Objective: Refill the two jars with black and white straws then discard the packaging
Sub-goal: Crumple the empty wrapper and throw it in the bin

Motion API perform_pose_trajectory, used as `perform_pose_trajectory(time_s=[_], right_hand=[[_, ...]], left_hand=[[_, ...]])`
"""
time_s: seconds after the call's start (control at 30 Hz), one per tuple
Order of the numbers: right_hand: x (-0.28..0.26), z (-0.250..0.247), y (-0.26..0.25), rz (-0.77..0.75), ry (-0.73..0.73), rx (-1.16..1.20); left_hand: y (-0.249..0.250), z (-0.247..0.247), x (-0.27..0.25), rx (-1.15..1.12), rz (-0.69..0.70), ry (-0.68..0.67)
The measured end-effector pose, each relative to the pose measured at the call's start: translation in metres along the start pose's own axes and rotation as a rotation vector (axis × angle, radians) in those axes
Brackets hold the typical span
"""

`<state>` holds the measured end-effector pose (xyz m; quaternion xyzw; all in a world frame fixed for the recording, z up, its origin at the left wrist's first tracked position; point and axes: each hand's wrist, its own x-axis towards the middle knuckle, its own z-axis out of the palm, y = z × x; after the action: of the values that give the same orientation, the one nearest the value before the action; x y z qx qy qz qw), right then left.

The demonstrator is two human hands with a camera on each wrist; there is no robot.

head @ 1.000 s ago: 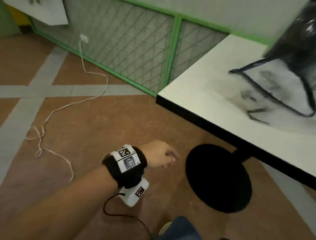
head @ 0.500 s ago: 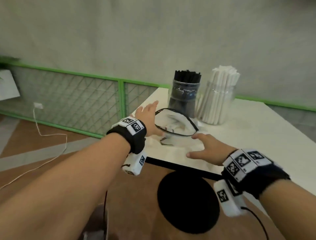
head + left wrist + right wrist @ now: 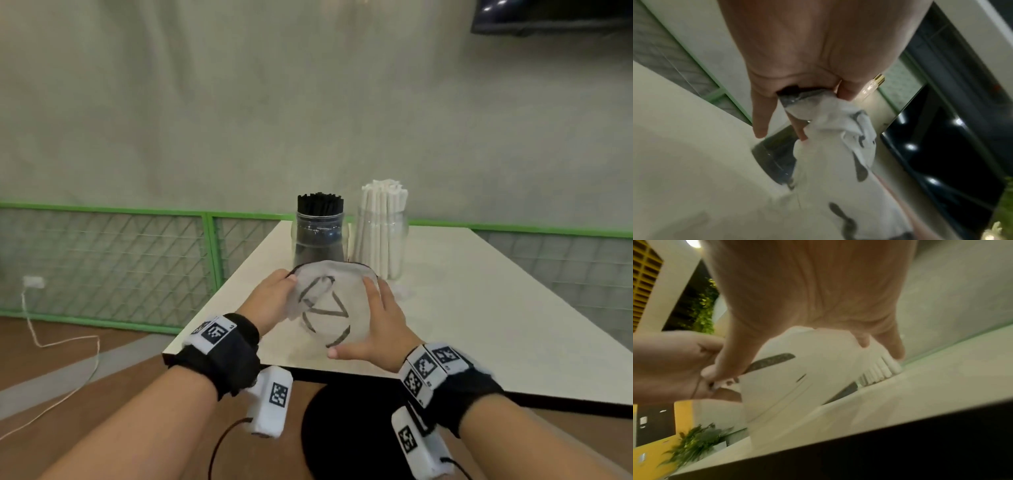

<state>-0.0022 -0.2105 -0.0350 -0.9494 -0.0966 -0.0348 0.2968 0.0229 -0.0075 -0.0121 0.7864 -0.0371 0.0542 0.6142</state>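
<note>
Two hands clasp the packaging (image 3: 329, 301) between them: left hand (image 3: 274, 298) pinching, right hand (image 3: 380, 325) cupping

The crumpled white packaging (image 3: 325, 305) (black lines printed on it) stood between my fingers (image 3: 371, 291) on the counter (image 3: 479, 308), just before the full black-straw jar (image 3: 320, 236) and white-straw jar (image 3: 382, 240).

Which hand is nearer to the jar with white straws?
Right. The right hand holds the packaging just in front of the white-straw jar; the left hand grips its other side, nearer the black-straw jar.
</note>
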Motion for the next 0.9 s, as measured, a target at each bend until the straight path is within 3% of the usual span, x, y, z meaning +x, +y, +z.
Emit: perform_pose_trajectory(time_s=[0.13, 0.23, 0.3, 0.37, 0.43, 0.5, 0.53, 0.6, 0.67, 0.73, 0.8, 0.9], right_hand=[[-0.003, -0.012, -0.005, -0.006, 0.161, 0.026], [-0.006, -0.026, 0.003, -0.023, 0.196, 0.027], [-0.01, -0.038, 0.008, -0.032, 0.243, 0.022], [-0.015, -0.049, 0.012, -0.013, 0.273, 0.128], [-0.021, -0.056, 0.008, 0.0, 0.295, 0.298], [-0.025, -0.059, 0.001, 0.012, 0.351, 0.399], [-0.027, -0.058, -0.004, 0.009, 0.384, 0.415], [-0.031, -0.052, -0.018, -0.055, 0.408, 0.439], [-0.036, -0.045, -0.035, -0.18, 0.327, 0.575], [-0.042, -0.033, -0.049, -0.295, 0.146, 0.723], [-0.042, -0.024, -0.054, -0.367, 0.094, 0.686], [-0.035, -0.02, -0.044, -0.357, 0.345, 0.449]], left_hand=[[0.029, 0.013, -0.03, -0.457, -0.058, -0.043], [0.041, 0.009, -0.043, -0.635, -0.043, -0.062], [0.04, -0.001, -0.046, -0.675, -0.041, 0.012], [0.035, -0.012, -0.043, -0.594, -0.069, 0.137], [0.027, -0.018, -0.042, -0.362, -0.067, 0.29], [0.019, -0.016, -0.048, 0.104, 0.146, 0.437], [0.021, -0.011, -0.057, 0.27, 0.3, 0.443], [0.026, 0.004, -0.076, 0.318, 0.468, 0.261], [0.035, 0.019, -0.091, 0.03, 0.31, 0.007], [0.036, 0.027, -0.092, -0.369, 0.098, -0.118], [0.029, 0.026, -0.086, -0.483, 0.046, -0.087], [0.019, 0.017, -0.079, -0.429, 0.081, -0.01]])
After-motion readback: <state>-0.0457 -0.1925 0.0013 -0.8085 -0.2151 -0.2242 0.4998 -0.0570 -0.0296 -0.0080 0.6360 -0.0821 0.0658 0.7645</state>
